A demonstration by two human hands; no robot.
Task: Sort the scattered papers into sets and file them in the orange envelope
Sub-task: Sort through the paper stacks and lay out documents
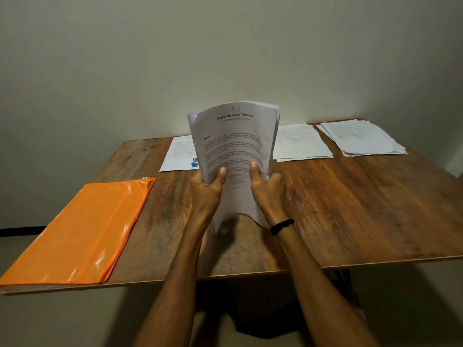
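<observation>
Both hands, left hand (209, 187) and right hand (265, 185), gripped the paper stack (234, 144) upright at centre frame (probably squaring its edges), thumbs pressed on its front.

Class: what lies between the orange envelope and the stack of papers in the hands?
In the head view, only bare wooden table separates the orange envelope from the held stack.

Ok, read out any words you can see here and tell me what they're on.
"Sample Education Transcript": heading on the top sheet of the held stack.
"Section": subheading, same sheet.
Its body text and the paper piles on the table: too blurred to read.
The orange envelope shows none.
</observation>
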